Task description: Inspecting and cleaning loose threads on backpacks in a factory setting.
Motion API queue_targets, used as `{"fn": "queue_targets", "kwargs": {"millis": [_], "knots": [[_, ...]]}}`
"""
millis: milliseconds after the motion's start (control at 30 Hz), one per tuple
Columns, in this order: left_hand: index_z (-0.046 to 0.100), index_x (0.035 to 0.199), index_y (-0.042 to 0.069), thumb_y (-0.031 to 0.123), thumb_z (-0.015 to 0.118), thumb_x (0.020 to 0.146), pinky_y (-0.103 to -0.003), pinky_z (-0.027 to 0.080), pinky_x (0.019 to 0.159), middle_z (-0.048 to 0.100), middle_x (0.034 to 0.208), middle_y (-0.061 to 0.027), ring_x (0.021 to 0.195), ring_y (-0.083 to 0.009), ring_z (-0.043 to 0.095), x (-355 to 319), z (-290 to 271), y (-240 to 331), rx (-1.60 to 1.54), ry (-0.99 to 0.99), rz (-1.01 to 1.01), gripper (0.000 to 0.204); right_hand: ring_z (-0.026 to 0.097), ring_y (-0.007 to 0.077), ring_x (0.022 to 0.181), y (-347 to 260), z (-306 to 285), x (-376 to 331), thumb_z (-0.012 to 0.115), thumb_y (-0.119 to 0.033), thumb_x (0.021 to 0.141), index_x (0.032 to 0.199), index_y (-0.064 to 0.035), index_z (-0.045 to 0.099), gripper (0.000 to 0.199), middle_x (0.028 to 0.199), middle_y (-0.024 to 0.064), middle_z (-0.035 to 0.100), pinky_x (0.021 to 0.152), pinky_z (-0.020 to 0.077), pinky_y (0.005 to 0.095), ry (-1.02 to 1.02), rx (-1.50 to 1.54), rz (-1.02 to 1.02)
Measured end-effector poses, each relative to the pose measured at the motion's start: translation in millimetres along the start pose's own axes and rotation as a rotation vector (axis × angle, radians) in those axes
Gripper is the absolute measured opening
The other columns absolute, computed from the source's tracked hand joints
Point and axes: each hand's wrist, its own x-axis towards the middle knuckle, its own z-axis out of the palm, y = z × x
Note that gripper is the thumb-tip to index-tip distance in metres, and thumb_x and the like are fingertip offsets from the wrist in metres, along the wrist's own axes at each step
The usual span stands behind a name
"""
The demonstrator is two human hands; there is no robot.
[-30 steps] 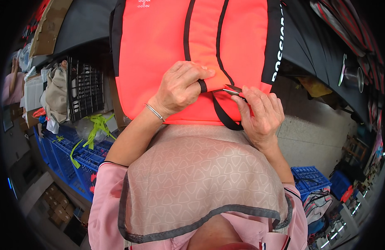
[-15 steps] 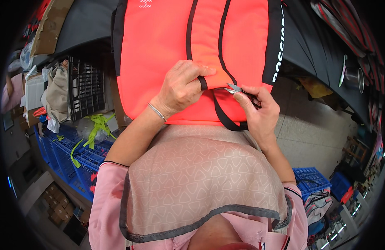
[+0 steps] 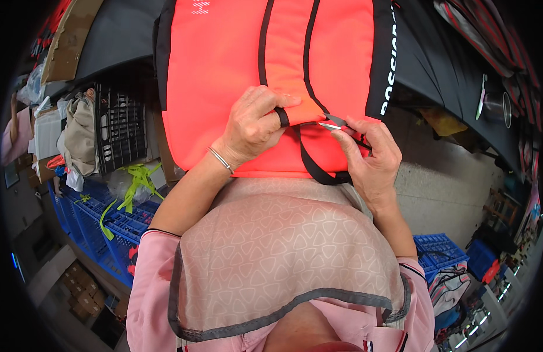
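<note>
Orange fabric of a backpack [image 3: 224, 88] fills the top middle of the head view, and its lower edge lies on the person's lap, just above the patterned apron [image 3: 283, 252]. Open room around the hands is small: blue plastic crates [image 3: 107, 223] stand close on the left, another blue crate [image 3: 439, 249] on the right, and a dark table surface [image 3: 442, 64] runs behind the bag. A bare concrete floor [image 3: 442, 193] shows at the right. The left hand [image 3: 254, 126] is closed on the bag, its thumb and fingers pinching the black strap [image 3: 283, 117] where it meets the orange panel. The right hand [image 3: 371, 155] is closed around small thread snips [image 3: 333, 122], and the metal tips point left, touching the fabric just beside the left thumb. A loop of black strap [image 3: 318, 173] hangs between both hands.
</note>
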Motion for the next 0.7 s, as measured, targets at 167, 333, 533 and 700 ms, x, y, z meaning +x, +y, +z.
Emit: {"fn": "queue_targets", "kwargs": {"millis": [167,333,533,700], "knots": [[0.076,0.091,0.009,-0.007,0.072,0.060,-0.035,0.054,0.071,0.069,0.096,-0.0042,0.086,-0.0245,0.066,-3.8,-4.7,-1.8,0.021,-0.091,-0.010,0.035,0.065,0.0203,0.068,-1.2,1.5,-0.1,0.084,-0.015,0.073,0.091,-0.0028,0.069,0.026,0.081,0.0069,0.071,0.061,0.0512,0.0310,-0.022,-0.020,-0.002],[0.076,0.092,0.009,-0.007,0.072,0.060,-0.035,0.055,0.072,0.069,0.096,-0.0041,0.086,-0.0246,0.066,-3.0,-3.8,-0.5,0.006,-0.080,-0.016,0.036,0.064,0.0198,0.068,-0.2,2.5,-0.7,0.084,-0.015,0.073,0.091,-0.0026,0.069,0.026,0.080,0.0070,0.070,0.060,0.0506,0.0309,-0.029,-0.036,-0.024],[0.076,0.093,0.010,-0.007,0.073,0.061,-0.035,0.055,0.072,0.069,0.095,-0.0038,0.085,-0.0242,0.066,-1.8,-4.2,-1.1,0.014,-0.086,-0.019,0.036,0.064,0.0199,0.067,0.0,4.5,0.2,0.084,-0.014,0.073,0.091,-0.0018,0.068,0.027,0.079,0.0077,0.070,0.059,0.0503,0.0305,-0.034,-0.019,-0.018],[0.076,0.092,0.011,-0.007,0.074,0.061,-0.033,0.054,0.071,0.069,0.095,-0.0030,0.083,-0.0230,0.066,-0.9,-4.6,0.7,-0.012,-0.071,-0.057,0.037,0.064,0.0194,0.068,1.9,9.6,-2.8,0.083,-0.011,0.074,0.093,-0.0002,0.068,0.026,0.079,0.0094,0.069,0.060,0.0512,0.0304,-0.020,0.090,0.063]]}}
